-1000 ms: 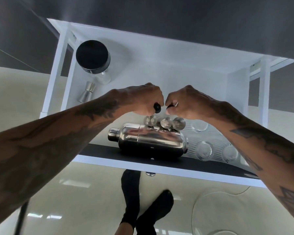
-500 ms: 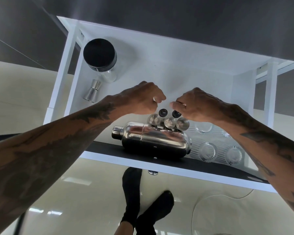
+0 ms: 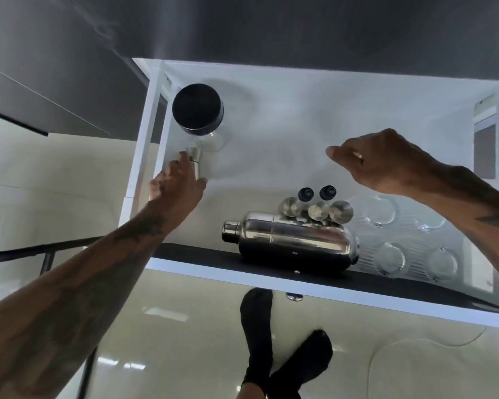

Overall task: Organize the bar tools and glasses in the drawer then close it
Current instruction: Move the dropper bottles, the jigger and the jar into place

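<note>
The jigger (image 3: 197, 165) is found by the drawer's (image 3: 271, 116) left wall, just in front of the black-lidded jar (image 3: 198, 108), its long axis pointing toward the drawer's back. It is touched by the left hand (image 3: 176, 184), whose fingers (image 3: 182, 162) are curled around it; a firm grip cannot be confirmed. The right hand (image 3: 378, 162) is held loosely open and empty, well apart. The shaker (image 3: 291, 243), 5 small stoppers (image 3: 317, 210) and 4 glasses (image 3: 391, 259) are set along the front edge, clear of the reach.
</note>
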`<state>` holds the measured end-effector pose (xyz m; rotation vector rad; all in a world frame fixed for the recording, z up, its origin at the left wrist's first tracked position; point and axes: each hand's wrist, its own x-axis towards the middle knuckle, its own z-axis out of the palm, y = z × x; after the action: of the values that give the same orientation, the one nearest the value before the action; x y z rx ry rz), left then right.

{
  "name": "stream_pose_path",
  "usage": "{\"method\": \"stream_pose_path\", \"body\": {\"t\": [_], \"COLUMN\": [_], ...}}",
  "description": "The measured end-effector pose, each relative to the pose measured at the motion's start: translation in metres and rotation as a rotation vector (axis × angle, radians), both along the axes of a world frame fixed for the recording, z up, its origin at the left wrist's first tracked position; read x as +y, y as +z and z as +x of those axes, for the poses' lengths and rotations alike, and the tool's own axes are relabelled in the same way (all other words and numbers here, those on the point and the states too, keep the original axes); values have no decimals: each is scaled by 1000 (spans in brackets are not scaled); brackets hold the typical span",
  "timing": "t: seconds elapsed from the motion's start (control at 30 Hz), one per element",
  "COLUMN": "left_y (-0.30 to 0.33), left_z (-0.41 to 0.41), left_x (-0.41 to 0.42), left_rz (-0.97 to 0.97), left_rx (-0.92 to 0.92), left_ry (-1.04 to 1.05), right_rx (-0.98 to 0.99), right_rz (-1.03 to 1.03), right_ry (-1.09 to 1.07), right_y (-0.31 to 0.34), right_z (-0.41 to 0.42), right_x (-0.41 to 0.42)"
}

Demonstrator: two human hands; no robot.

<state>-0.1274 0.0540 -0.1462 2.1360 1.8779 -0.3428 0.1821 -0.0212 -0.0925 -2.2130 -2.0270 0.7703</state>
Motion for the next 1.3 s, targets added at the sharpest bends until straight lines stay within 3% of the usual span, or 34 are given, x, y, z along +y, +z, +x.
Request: {"method": "stream_pose_path", "body": {"t": [0.17,0.3,0.37,0.47,0.57,0.67,0.8,1.07,1.3], "left_y": [-8,0,2,6,10,9,-1,-7,-5], "left_z": [7,24,33,47,55,57,54,53,55], "left_x": [2,-8,-10,-10,-14,-18,-24,-18,-7], "left_rz": [-118,-411,-468,-353,-303,-308,-430,-472,-499], "left_rx": [-179,-503,-579,-614,-779,-780,-815,-726,-431], "left_ry": [228,396,302,34,-78,-120,-77,-215,-375], "right_rx": [44,97,113,172,297,374,288,314,248], "right_rz": [49,109,107,138,124,-30,-144,-219,-259], "right_ry": [-61,-124,-141,-187,-190,-4,189,98,118], "right_y": [3,9,12,15,18,17,9,-14,-15], "right_z": [4,7,8,7,-8,-38,-78,-85,-88], "right_x": [-3,-7,-8,-8,0,10,24,31,30]}}
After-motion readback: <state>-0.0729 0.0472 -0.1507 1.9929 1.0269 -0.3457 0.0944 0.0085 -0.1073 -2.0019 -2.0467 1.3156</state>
